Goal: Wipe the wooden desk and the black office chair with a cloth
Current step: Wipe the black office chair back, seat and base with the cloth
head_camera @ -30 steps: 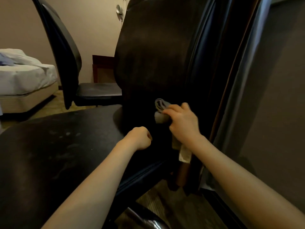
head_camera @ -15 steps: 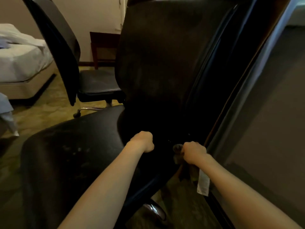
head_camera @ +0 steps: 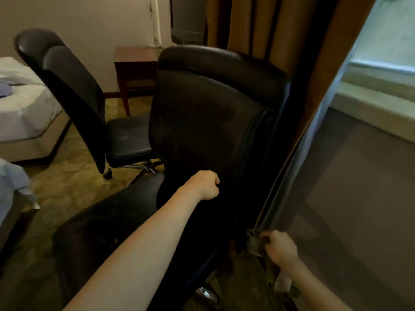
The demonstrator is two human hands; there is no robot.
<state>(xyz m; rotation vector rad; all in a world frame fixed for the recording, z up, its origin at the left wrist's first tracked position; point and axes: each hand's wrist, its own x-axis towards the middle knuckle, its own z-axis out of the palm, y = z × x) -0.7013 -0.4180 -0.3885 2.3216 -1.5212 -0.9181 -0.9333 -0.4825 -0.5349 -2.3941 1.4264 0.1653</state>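
The black office chair (head_camera: 215, 113) fills the middle of the view, its tall backrest upright and its dusty seat (head_camera: 107, 230) low at the left. My left hand (head_camera: 205, 185) is a closed fist resting against the lower backrest. My right hand (head_camera: 280, 249) is low at the right, beside the chair's rear edge, closed on a grey cloth (head_camera: 254, 242) whose bunched end sticks out to the left; a pale strip of it hangs under my wrist. No wooden desk is in view.
A second black chair (head_camera: 74, 102) stands behind at the left. A bed (head_camera: 24, 117) with white sheets lies far left. A dark wooden side table (head_camera: 134, 68) stands by the wall. Brown curtains (head_camera: 253, 30) and a window wall (head_camera: 359, 176) close the right side. Patterned carpet covers the floor.
My right hand has slid down with the cloth from the mid backrest to the chair's lower right edge. The view has pulled back and up, showing the whole backrest. My left fist has stayed put.
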